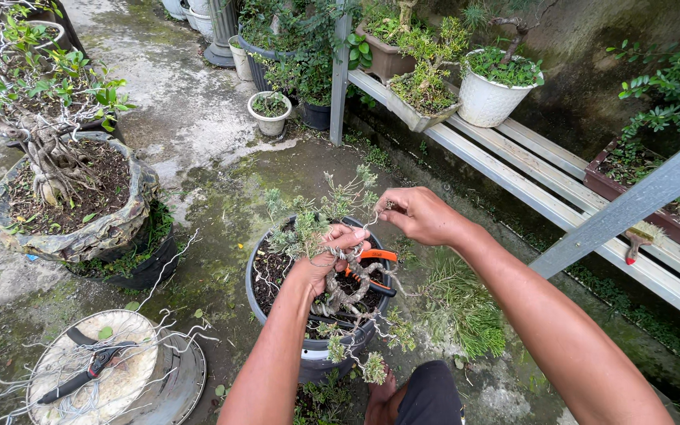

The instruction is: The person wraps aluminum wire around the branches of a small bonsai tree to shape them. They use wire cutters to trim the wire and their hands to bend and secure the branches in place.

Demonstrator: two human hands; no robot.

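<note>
Bonsai (338, 287): small tree with a twisted, wire-wrapped trunk and sparse grey-green tufts, rooted in dark soil in a round grey pot (308, 358) on the mossy concrete floor, low centre of view.
Wire (371, 224): pale strand running from the coiled trunk up to a thin branch tip.
Left hand (332, 256): fingers curled tight around the upper trunk and its wire coils, thumb across the top.
Right hand (417, 214): thumb and forefinger pinched on the branch tip and wire end, the other fingers folded in.
Orange-handled pliers (378, 267): lying inside the pot on the soil, just beside the left hand.
Foot (381, 397): bare, on the floor below the pot.
Round stand (116, 378): lower left, carries black-handled cutters (88, 370) and loose wire.
Large bonsai (41, 134): left, in a rough stone-like container, well apart from the hands.
Metal bench (529, 169): right, holds a white pot (488, 101) and planters with greenery.
White pot on floor (269, 114): behind the worked tree, near the bench post.
</note>
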